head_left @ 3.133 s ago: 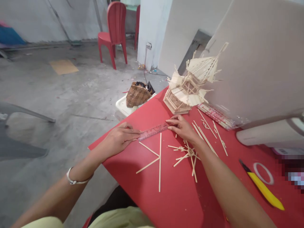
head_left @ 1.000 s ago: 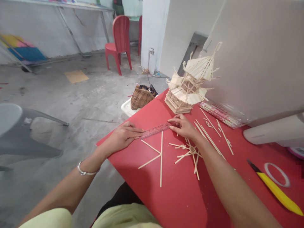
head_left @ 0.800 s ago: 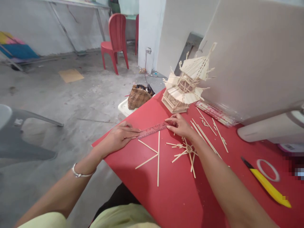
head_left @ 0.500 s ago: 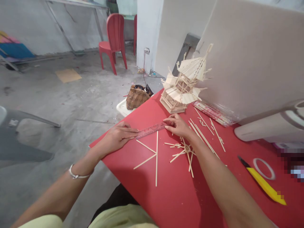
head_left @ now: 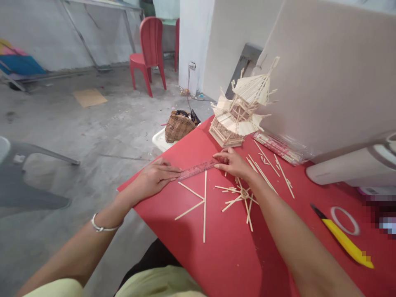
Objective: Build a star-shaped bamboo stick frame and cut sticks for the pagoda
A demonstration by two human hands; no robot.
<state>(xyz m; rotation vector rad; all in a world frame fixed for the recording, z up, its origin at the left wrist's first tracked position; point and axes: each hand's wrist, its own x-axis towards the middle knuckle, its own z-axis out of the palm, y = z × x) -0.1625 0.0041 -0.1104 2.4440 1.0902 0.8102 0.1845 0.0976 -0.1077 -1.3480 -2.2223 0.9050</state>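
A clear pinkish ruler lies flat on the red tabletop, slanting up to the right. My left hand grips its left end, fingers together. Its right end is pinched between the thumb and fingers of my right hand. Just below the ruler, one long stick and two shorter sticks meet in a K shape. A star-shaped frame of sticks lies beside my right forearm, which partly hides it.
A tiered stick-built pagoda stands at the back. Right of it are a bag of sticks, loose sticks, a white tumbler, a tape roll and a yellow cutter. A plaid bag sits beyond the table's left edge.
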